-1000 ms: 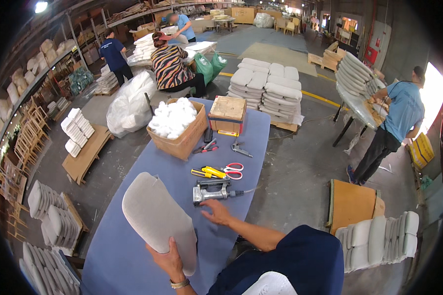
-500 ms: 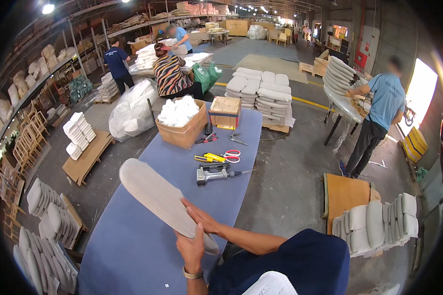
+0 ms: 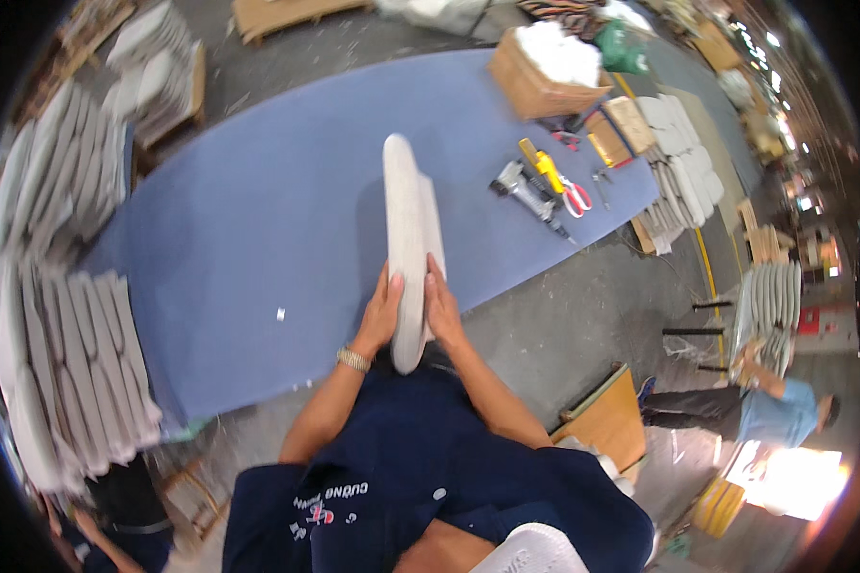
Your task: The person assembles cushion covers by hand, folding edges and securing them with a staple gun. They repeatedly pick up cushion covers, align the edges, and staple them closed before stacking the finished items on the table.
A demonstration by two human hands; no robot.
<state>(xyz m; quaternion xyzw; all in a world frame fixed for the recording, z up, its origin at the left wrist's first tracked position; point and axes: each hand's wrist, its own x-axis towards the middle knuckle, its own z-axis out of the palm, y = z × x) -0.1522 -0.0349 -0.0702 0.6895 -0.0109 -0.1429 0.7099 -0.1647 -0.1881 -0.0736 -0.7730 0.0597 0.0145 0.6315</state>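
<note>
A pale grey seat cushion [image 3: 407, 224] is held edge-on above the blue-topped table [image 3: 248, 220], its long side pointing away from me. My left hand [image 3: 381, 310], with a watch at the wrist, grips the near part of its left side. Against the right side presses my right hand [image 3: 441, 307], fingers along the cushion. Both hands are closed on it from opposite sides.
Far right on the table lie a grey power tool [image 3: 530, 199], yellow cutters [image 3: 542, 164] and red-handled scissors [image 3: 576, 198]. Behind stands a carton [image 3: 540, 86] of white stuffing. Stacked cushions [image 3: 67, 353] flank the left end. People work at lower left and at right.
My view has swung left and down. The cushion has turned from a slanted position showing its broad face to edge-on, and my hands now grip its opposite sides.
</note>
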